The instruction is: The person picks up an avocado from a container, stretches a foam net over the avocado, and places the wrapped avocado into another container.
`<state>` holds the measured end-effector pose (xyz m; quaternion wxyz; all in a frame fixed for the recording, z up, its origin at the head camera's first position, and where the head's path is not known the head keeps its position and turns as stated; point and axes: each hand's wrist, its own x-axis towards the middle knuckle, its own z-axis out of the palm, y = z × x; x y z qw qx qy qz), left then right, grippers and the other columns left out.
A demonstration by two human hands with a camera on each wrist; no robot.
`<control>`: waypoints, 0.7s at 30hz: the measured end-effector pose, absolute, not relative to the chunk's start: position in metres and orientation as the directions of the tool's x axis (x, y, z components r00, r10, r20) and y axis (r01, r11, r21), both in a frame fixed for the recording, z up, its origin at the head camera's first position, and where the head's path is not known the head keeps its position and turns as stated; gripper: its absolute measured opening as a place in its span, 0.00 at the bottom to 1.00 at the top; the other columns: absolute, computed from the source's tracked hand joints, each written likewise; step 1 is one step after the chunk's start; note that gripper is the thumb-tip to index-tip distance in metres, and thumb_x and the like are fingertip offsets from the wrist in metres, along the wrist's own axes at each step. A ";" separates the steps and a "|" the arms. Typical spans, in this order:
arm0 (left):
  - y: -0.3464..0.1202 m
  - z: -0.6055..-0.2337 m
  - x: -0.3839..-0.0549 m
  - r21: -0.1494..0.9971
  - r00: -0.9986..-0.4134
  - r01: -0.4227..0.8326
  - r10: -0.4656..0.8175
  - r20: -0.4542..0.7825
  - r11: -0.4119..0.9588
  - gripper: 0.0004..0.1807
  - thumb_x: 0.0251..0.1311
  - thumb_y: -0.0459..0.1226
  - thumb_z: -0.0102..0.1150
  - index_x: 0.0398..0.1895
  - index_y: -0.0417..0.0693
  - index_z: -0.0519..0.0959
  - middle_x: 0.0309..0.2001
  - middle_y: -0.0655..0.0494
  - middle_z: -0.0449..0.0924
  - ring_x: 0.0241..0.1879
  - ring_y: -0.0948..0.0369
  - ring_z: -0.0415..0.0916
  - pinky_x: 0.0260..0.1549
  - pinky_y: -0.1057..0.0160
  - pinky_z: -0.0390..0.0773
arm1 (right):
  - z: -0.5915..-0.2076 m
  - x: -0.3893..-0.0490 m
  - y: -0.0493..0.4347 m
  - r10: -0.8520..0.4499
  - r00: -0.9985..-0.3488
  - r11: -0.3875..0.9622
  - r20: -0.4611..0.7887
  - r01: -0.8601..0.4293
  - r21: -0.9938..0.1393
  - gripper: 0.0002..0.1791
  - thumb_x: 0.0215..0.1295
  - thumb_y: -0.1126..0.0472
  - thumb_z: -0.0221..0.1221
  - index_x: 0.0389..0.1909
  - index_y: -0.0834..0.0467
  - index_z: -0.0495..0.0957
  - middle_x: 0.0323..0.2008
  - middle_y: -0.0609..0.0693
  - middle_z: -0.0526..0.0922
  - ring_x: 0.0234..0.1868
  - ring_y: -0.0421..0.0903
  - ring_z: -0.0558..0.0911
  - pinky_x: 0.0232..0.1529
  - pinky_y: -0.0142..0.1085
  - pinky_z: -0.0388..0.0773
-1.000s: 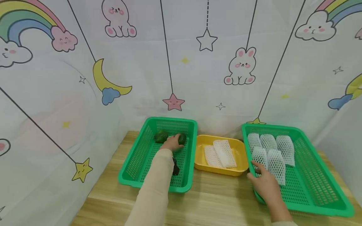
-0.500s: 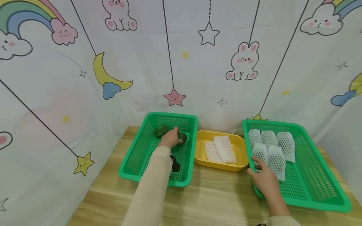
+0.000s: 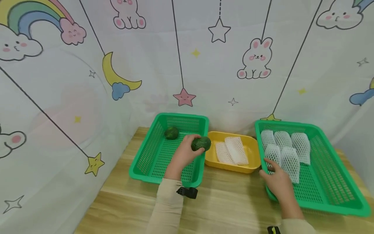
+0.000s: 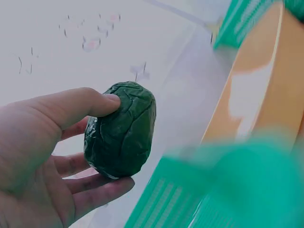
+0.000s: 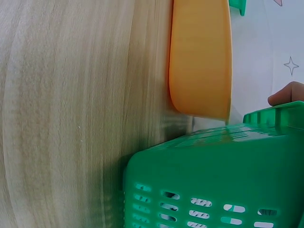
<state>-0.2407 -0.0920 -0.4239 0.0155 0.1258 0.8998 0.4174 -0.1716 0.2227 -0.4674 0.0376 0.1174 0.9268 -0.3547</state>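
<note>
My left hand (image 3: 184,152) holds a dark green, wrinkled avocado (image 3: 201,144) above the right rim of the left green basket (image 3: 137,162). In the left wrist view, my thumb presses on the avocado (image 4: 121,130) from above while the fingers support it behind and below. Another avocado (image 3: 171,133) lies at the back of that basket. My right hand (image 3: 277,178) grips the left rim of the right green basket (image 3: 336,208); in the right wrist view only a fingertip (image 5: 287,93) shows over the rim. White foam net sleeves (image 3: 290,162) cover several pieces inside this basket.
Between the baskets stands a yellow tray (image 3: 228,167) with white foam net sleeves (image 3: 236,150) lying flat in it. All three containers are on a wooden table (image 3: 228,201), against a printed white cloth (image 3: 146,65) behind.
My left hand has lifted the avocado out of the left basket and moved it right and nearer to me. The right hand stays at the basket rim. The head view has shifted slightly.
</note>
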 end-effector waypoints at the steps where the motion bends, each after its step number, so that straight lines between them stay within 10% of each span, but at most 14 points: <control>1: -0.086 -0.424 -0.236 0.761 -0.964 0.229 0.248 0.092 0.608 0.27 0.60 0.43 0.60 0.62 0.50 0.67 0.60 0.47 0.63 0.53 0.49 0.68 0.48 0.49 0.70 | -0.468 -0.172 0.222 0.191 -0.970 0.717 -0.153 0.244 -0.652 0.35 0.63 0.51 0.51 0.69 0.57 0.56 0.59 0.69 0.67 0.54 0.66 0.69 0.47 0.57 0.68; 21: 0.003 -0.480 -0.191 0.627 -0.896 0.341 0.443 -0.008 0.701 0.28 0.60 0.44 0.59 0.63 0.49 0.65 0.56 0.50 0.67 0.52 0.58 0.70 0.48 0.62 0.72 | -0.469 -0.170 0.226 0.195 -0.969 0.702 -0.155 0.248 -0.667 0.34 0.64 0.52 0.51 0.70 0.56 0.55 0.60 0.70 0.65 0.55 0.67 0.68 0.46 0.59 0.67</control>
